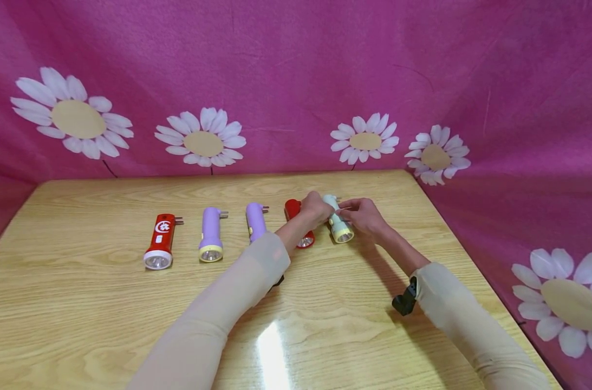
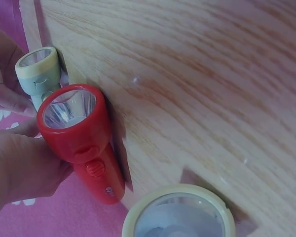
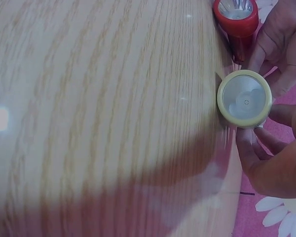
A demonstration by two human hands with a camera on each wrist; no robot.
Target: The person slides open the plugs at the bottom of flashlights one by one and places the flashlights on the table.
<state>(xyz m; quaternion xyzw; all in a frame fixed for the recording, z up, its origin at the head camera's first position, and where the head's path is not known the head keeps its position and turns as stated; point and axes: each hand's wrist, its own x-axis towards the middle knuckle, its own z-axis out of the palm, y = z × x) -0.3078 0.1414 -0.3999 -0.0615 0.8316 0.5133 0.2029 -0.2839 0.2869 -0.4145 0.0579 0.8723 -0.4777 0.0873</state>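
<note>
A pale green flashlight (image 1: 338, 221) with a cream rim lies at the right end of a row, its lens toward me. My right hand (image 1: 366, 215) holds its body from the right between thumb and fingers. From the left, my left hand (image 1: 316, 208) reaches over a red flashlight (image 1: 306, 239) and grips the pale green one with its fingertips. The red flashlight's lens and switch show large in the left wrist view, with the left hand (image 2: 27, 168) behind it. In the right wrist view the cream rim (image 3: 222, 106) hides part of the fingers' contact.
To the left lie two purple flashlights, one (image 1: 210, 230) fully seen and one (image 1: 255, 219) partly behind my left forearm, then a red flashlight with a white rim (image 1: 163, 238). All rest on a wooden table (image 1: 96, 314). A pink daisy-print cloth (image 1: 286, 81) hangs behind and at the sides.
</note>
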